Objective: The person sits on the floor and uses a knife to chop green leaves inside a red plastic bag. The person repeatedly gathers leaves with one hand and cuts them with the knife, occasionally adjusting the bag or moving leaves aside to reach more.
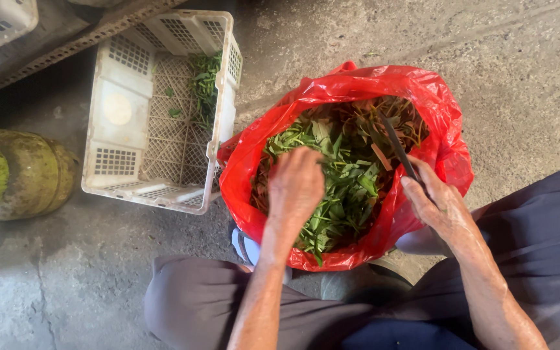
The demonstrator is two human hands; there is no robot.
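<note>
A red plastic bag (351,87) stands open on the concrete floor (520,71), directly in front of the seated person's knees. All positions below are given relative to this bag.

Contents of the bag: a loose heap of green leaves and cut stems (341,188), with some brown, dry pieces along the far and right inner edges. The heap fills most of the opening.

Left hand (295,185): positioned over the near-left part of the bag opening, palm down, fingers curled into the leaves. The fingertips are hidden, so whether they grip any leaves cannot be told.

Right hand (437,202): positioned at the right rim of the bag, closed around the handle of a dark knife (398,150). The blade points away from the person and lies over the right side of the leaf heap.

Left of the bag: a white perforated plastic crate (119,110), lying just beside the bag, its near-right corner close to the red plastic. A small amount of green leaves (205,81) lies along the crate's right inner wall; a few scraps sit on its lattice.

Further left, beyond the crate: a worn green gas cylinder (24,172), lying on its side, partly out of view.
</note>
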